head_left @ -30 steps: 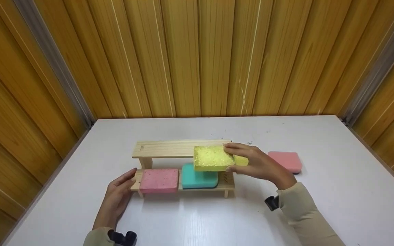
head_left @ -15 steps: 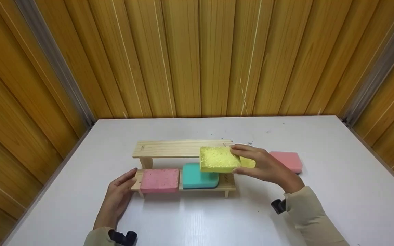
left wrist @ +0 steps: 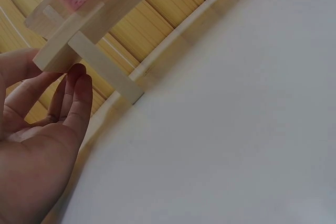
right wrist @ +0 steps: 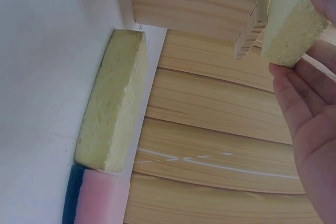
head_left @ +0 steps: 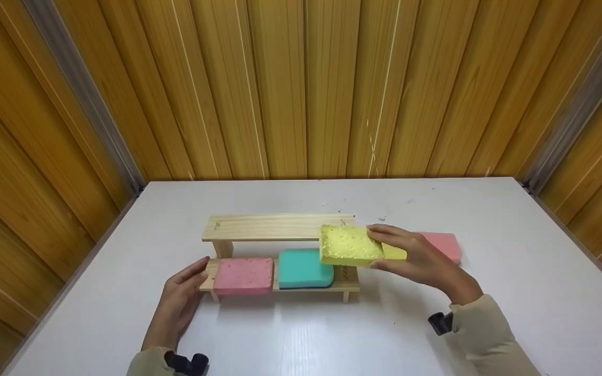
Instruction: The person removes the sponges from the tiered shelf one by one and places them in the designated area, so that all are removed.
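Note:
My right hand (head_left: 418, 261) pinches a yellow sponge (head_left: 350, 245) by its right end, raised over the right part of a two-tier wooden rack (head_left: 264, 227). The sponge overlaps a corner of a teal sponge (head_left: 303, 271) from the head camera's angle. That teal sponge lies on the lower tier, right of a pink sponge (head_left: 243, 274). At the lower tier's left end my left hand (head_left: 180, 297) grips the wood, fingers under the board in the left wrist view. A second yellow sponge (right wrist: 111, 103) rests on the table, mostly hidden behind my right hand in the head view.
Beyond my right wrist, another pink sponge (head_left: 443, 246) with a dark underside lies on the white table (head_left: 531, 292), end to end with the second yellow sponge. Wood-patterned panels (head_left: 327, 94) stand behind the table and along both sides.
My right hand has moved right and slightly toward me with the yellow sponge, uncovering more of the teal sponge and upper tier. My left hand and the rack stay put.

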